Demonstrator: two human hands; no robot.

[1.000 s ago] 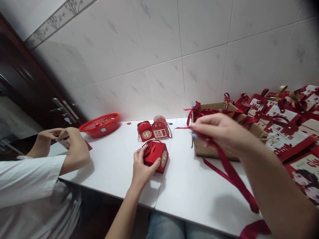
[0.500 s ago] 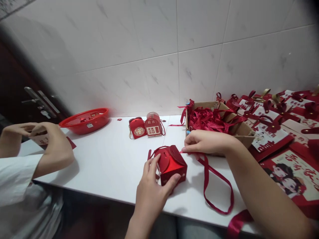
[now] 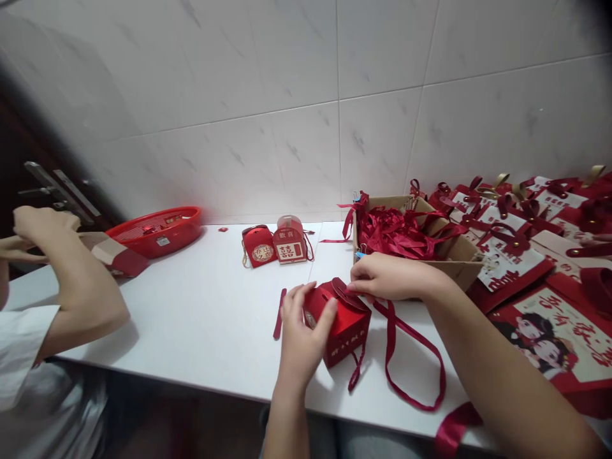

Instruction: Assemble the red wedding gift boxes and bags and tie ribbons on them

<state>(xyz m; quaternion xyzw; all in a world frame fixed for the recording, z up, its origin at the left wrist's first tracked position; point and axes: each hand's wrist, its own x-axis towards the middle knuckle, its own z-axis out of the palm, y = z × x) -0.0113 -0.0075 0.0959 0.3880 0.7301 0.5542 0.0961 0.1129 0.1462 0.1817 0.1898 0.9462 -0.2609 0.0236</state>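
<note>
A small red gift box (image 3: 345, 326) stands on the white table (image 3: 205, 319) in front of me. My left hand (image 3: 301, 331) grips its left side, fingers curled round it. My right hand (image 3: 382, 277) pinches the end of a dark red ribbon (image 3: 406, 357) at the box's top flaps. The ribbon loops down over the table to the right and trails off the front edge. A short piece of red ribbon (image 3: 279, 312) lies just left of my left hand.
A cardboard box (image 3: 459, 261) full of red ribbons stands behind my right hand. Red and white gift bags (image 3: 535, 255) fill the right side. Two finished red boxes (image 3: 280, 243) and a red basket (image 3: 155, 231) stand by the wall. Another person's arms (image 3: 71, 280) work at left.
My right hand came down from the cardboard box with the ribbon to the gift box's top. My left hand turned the box and slid it right. The other person raised their hands.
</note>
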